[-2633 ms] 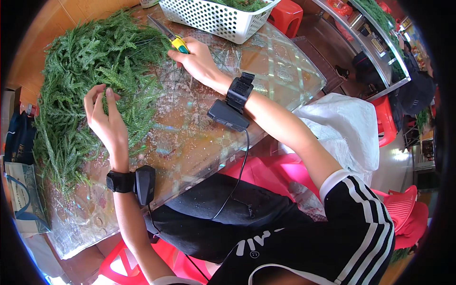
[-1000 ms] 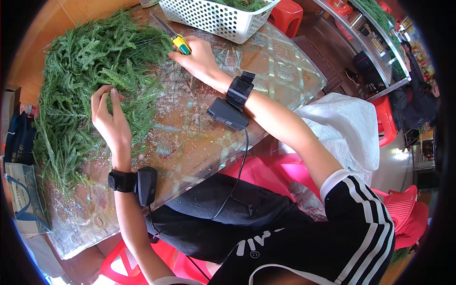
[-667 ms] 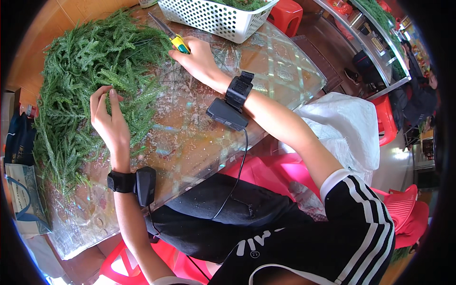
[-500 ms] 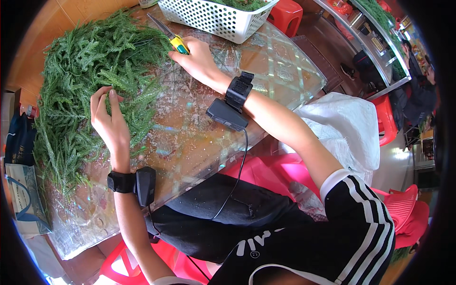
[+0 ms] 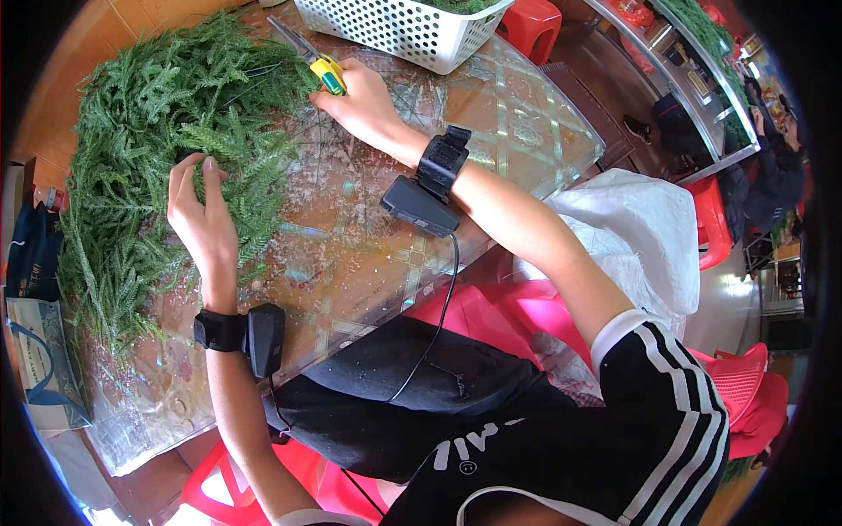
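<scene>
A big heap of green artificial pine sprigs (image 5: 149, 123) covers the left part of the table. At its near right side is my left hand (image 5: 202, 210), with its fingers loosely bent and apart. They touch or hover just over the sprigs, and I see nothing held in them. My right hand (image 5: 367, 101) is closed around the yellow-and-green handles of a pair of shears (image 5: 329, 75). The long grey blades point up and left, beside the heap's far right edge. My palm and fingers partly hide the handles.
The table (image 5: 351, 289) has a clear cover strewn with small bits. A white perforated basket (image 5: 395, 35) with greenery stands at the far edge. Red stools (image 5: 530, 26) and a white sack (image 5: 631, 237) are off to the right. A paper bag (image 5: 44, 359) stands at the left.
Both hands stay almost in place, the left fingers shifting very slightly. The shears have tilted or moved a little up and left. The whole view has shifted slightly.
</scene>
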Action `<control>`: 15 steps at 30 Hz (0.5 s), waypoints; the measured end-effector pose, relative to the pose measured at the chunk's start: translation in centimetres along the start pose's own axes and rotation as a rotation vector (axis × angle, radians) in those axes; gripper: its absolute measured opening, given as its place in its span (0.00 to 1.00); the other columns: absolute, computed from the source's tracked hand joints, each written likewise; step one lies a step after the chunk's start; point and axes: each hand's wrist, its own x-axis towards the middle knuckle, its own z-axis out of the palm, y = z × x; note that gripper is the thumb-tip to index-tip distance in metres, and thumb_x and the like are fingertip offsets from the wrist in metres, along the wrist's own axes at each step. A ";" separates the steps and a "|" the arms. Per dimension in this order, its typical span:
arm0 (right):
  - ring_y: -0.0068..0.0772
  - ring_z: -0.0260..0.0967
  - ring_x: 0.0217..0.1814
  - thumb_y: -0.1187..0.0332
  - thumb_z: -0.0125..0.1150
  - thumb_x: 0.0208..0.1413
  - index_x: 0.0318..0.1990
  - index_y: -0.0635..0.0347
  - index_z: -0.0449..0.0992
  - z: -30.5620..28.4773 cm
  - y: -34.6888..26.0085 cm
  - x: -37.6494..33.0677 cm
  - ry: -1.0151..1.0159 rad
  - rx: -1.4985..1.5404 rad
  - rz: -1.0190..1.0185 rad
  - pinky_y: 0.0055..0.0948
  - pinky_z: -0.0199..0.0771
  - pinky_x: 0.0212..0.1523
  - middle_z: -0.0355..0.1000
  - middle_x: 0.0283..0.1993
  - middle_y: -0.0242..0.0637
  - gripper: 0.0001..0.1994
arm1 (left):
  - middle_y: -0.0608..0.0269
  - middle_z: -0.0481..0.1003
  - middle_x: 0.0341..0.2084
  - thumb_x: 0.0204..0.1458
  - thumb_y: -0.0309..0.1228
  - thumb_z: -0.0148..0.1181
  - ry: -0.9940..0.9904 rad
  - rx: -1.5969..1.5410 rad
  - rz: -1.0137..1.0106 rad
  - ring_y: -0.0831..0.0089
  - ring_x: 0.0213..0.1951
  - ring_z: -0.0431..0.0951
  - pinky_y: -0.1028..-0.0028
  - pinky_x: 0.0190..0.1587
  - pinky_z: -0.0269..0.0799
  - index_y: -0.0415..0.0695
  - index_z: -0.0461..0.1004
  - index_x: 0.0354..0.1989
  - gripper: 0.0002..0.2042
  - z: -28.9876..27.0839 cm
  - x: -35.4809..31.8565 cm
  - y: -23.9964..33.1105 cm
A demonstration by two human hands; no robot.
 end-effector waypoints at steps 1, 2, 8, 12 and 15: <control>0.38 0.64 0.32 0.63 0.60 0.42 0.22 0.70 0.67 0.1 -0.1 0.0 0.014 -0.004 -0.003 0.35 0.61 0.35 0.65 0.36 0.45 0.16 | 0.56 0.71 0.32 0.54 0.30 0.48 -0.013 -0.007 -0.004 0.70 0.29 0.71 0.71 0.35 0.65 0.32 0.72 0.32 0.12 0.1 0.0 0.0; 0.38 0.64 0.32 0.63 0.60 0.42 0.22 0.70 0.67 0.0 -0.1 0.1 0.011 -0.005 -0.001 0.35 0.61 0.35 0.65 0.36 0.45 0.16 | 0.56 0.71 0.32 0.54 0.30 0.48 -0.014 -0.007 -0.008 0.70 0.29 0.71 0.71 0.35 0.65 0.32 0.72 0.32 0.12 0.1 -0.1 0.1; 0.39 0.63 0.32 0.62 0.60 0.42 0.18 0.67 0.65 -0.8 -0.8 0.1 -0.085 -0.047 0.106 0.35 0.61 0.34 0.63 0.33 0.45 0.16 | 0.53 0.71 0.35 0.53 0.30 0.49 -0.129 -0.047 0.017 0.66 0.31 0.72 0.71 0.37 0.66 0.31 0.71 0.32 0.11 0.9 -0.9 0.7; 0.39 0.62 0.31 0.62 0.61 0.40 0.17 0.67 0.66 0.3 -0.8 -0.8 -0.201 -0.109 0.013 0.34 0.61 0.34 0.63 0.32 0.45 0.16 | 0.53 0.71 0.36 0.52 0.28 0.51 -0.170 -0.060 0.163 0.64 0.32 0.72 0.71 0.38 0.66 0.30 0.70 0.32 0.10 1.4 -1.8 2.3; 0.37 0.62 0.30 0.63 0.62 0.39 0.18 0.68 0.67 0.8 -0.4 -0.8 -0.209 -0.104 -0.060 0.33 0.61 0.33 0.64 0.31 0.45 0.15 | 0.53 0.71 0.36 0.51 0.27 0.52 -0.177 -0.054 0.225 0.64 0.32 0.72 0.71 0.38 0.66 0.30 0.70 0.32 0.09 1.4 -1.6 2.7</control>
